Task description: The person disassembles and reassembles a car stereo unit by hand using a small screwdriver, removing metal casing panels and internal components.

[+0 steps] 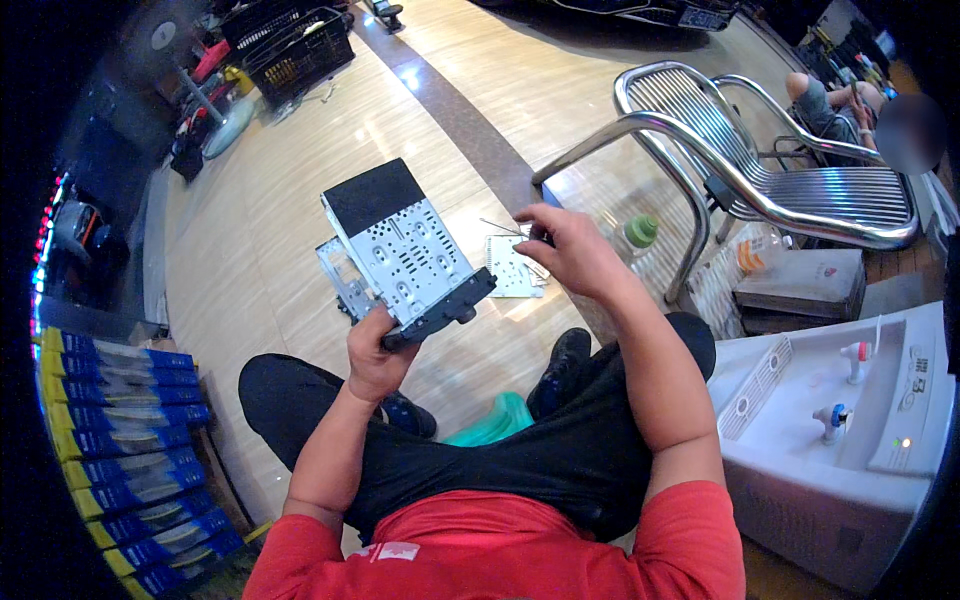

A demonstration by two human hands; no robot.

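Note:
My left hand [376, 352] is closed on the lower corner of a car stereo unit [405, 255], a metal box with a perforated silver face, a black panel at its far end and a black front edge. The unit is held tilted above the floor, and its left side shows inner parts. My right hand [570, 245] is closed around a thin screwdriver [500, 226]; its shaft points left toward the unit, apart from it, and its handle is mostly hidden by my fingers. Below that hand, a perforated metal plate [507, 272] lies on the floor.
A chrome bench [690, 150] stands at right, with bottles [640, 232] near its legs and a seated person [835, 110] beyond. A white water dispenser [790, 470] is at lower right, stacked blue-yellow boxes [135, 430] at left, a black crate [300, 60] and fan base [228, 128] farther off.

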